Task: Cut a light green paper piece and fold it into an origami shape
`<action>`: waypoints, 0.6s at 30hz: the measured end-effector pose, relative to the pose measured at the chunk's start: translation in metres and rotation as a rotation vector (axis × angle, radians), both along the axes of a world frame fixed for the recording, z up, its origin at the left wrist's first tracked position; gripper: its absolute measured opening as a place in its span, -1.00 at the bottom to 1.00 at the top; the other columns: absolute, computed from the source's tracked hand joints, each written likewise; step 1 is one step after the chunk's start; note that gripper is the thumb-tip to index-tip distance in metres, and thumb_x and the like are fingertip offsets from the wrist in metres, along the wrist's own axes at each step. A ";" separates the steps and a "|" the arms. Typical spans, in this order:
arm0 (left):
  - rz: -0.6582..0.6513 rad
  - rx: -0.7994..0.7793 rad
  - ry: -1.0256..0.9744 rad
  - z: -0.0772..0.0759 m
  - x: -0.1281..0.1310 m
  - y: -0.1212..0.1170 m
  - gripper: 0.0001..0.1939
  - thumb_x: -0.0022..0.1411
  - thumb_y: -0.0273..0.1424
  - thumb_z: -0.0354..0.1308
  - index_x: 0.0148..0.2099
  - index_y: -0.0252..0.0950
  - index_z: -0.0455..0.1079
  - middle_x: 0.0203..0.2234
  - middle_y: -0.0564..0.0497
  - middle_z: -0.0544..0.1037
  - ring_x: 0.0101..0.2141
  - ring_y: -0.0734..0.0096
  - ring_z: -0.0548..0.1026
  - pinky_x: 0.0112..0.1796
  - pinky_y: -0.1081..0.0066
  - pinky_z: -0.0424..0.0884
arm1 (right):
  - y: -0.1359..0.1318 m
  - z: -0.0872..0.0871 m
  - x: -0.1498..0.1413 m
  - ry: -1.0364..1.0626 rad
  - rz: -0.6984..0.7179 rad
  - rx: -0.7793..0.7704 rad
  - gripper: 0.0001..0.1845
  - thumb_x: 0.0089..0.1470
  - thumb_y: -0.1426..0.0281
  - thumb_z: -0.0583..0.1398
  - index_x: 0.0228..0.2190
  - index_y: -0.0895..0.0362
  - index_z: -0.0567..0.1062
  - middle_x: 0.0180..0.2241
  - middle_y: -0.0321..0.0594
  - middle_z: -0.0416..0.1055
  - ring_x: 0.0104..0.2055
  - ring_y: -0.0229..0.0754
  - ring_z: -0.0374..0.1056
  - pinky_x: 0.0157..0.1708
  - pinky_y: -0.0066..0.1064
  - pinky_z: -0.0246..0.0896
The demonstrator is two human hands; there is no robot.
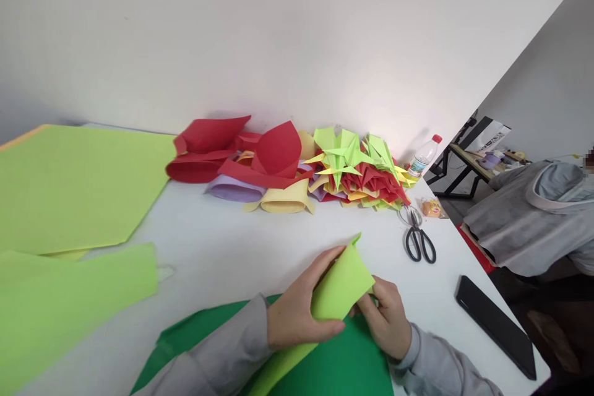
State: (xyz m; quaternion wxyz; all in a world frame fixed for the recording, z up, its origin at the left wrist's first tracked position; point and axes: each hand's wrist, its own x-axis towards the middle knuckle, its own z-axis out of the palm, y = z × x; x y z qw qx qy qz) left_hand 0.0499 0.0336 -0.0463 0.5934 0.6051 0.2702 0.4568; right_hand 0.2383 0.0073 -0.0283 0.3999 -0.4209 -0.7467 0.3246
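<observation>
My left hand (297, 312) is wrapped around a rolled light green sheet of paper (341, 284), thumb in front and fingers behind. The paper stands up to a folded tip and trails down toward the front of the table. At the sheet's right edge, my right hand (387, 322) has its fingers curled in and pinches the lower corner; some fingertips are hidden behind the paper. Beneath both hands lies a dark green sheet (343, 362).
Large light green sheets (83, 189) and another light green piece (88, 297) lie left. Along the wall are red folded papers (278, 148) and a pile of folded paper shapes (341, 151). Scissors (420, 241), a bottle (424, 154) and a black phone (496, 325) are right. A person (538, 216) sits beyond.
</observation>
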 end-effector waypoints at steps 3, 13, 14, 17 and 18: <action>0.082 -0.052 -0.075 0.004 -0.002 0.000 -0.22 -0.07 -0.44 0.34 0.23 -0.24 0.22 0.18 -0.14 0.30 0.19 -0.07 0.19 0.17 0.15 0.13 | 0.001 0.002 0.004 0.049 -0.049 -0.027 -0.68 0.20 0.29 0.08 -0.54 0.13 0.41 -0.54 -0.27 0.35 -0.49 -0.26 0.30 -0.45 -0.44 0.16; 0.295 -0.360 -0.379 0.009 -0.005 0.015 -0.43 -0.12 -0.37 0.39 0.00 -0.28 0.41 0.06 -0.19 0.45 0.09 -0.09 0.33 0.00 0.18 0.35 | 0.014 -0.001 0.020 0.500 -0.215 -0.235 -0.72 0.04 0.24 0.23 -0.60 0.13 0.43 -0.67 -0.33 0.33 -0.64 -0.25 0.26 -0.59 -0.42 0.13; 0.324 -0.379 -0.385 0.009 -0.005 0.016 -0.44 -0.15 -0.41 0.41 -0.03 -0.29 0.42 0.02 -0.19 0.47 0.05 -0.08 0.38 -0.03 0.18 0.38 | 0.016 -0.001 0.022 0.550 -0.217 -0.255 -0.72 0.03 0.25 0.24 -0.60 0.13 0.42 -0.68 -0.34 0.32 -0.64 -0.26 0.25 -0.58 -0.42 0.12; 0.388 -0.417 -0.350 0.012 -0.003 0.016 -0.46 -0.25 -0.53 0.43 -0.12 -0.30 0.45 -0.12 -0.15 0.54 -0.09 0.03 0.49 -0.11 0.24 0.43 | 0.020 0.000 0.026 0.636 -0.228 -0.272 -0.72 -0.01 0.27 0.26 -0.64 0.12 0.41 -0.69 -0.35 0.30 -0.62 -0.27 0.19 -0.56 -0.42 0.09; 0.404 -0.416 -0.324 0.012 -0.003 0.016 -0.48 -0.25 -0.54 0.43 -0.14 -0.29 0.45 -0.18 -0.12 0.55 -0.14 0.09 0.50 -0.15 0.28 0.44 | 0.021 0.002 0.026 0.651 -0.236 -0.272 -0.75 -0.05 0.28 0.27 -0.64 0.12 0.43 -0.68 -0.34 0.31 -0.60 -0.27 0.19 -0.54 -0.41 0.10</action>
